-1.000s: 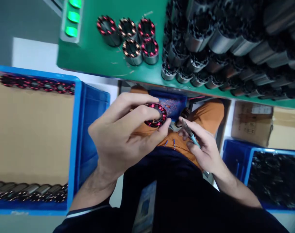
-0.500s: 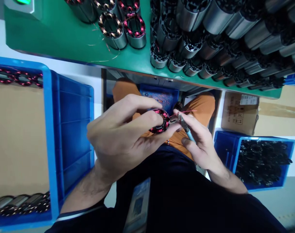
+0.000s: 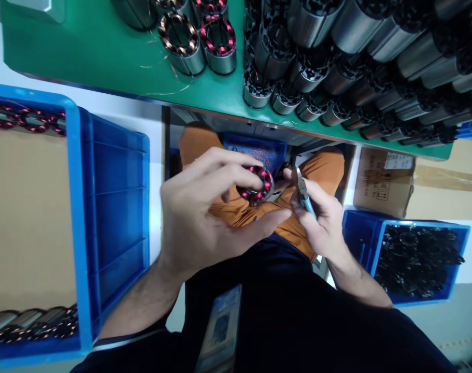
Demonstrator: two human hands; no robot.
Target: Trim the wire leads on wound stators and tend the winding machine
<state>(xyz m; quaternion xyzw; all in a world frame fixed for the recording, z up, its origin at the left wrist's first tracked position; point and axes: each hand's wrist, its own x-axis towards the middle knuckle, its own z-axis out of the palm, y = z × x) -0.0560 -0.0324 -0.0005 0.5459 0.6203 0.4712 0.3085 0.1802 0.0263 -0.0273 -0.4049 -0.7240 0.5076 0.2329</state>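
My left hand (image 3: 208, 212) holds a motor stator (image 3: 267, 182) wound with red wire, its fingers hooked over and into the ring while the thumb stretches out apart from it. The stator hangs above my lap with its wound end facing up; its lower body is mostly hidden. My right hand (image 3: 317, 212) is closed around small cutting pliers (image 3: 303, 192) with light blue handles. The pliers' metal jaws point up and away, a short gap to the right of the stator.
On the green bench (image 3: 115, 67) stand wound stators (image 3: 218, 44) and rows of bare stators (image 3: 286, 98). A blue crate (image 3: 117, 191) is at left, a blue bin of black parts (image 3: 418, 259) at right below a cardboard box (image 3: 383, 181). Between my knees sits a blue tray (image 3: 236, 142) with wire scraps.
The pliers have moved away from the stator, and the red wire end stretched between them no longer shows. My left thumb has lifted off the stator.
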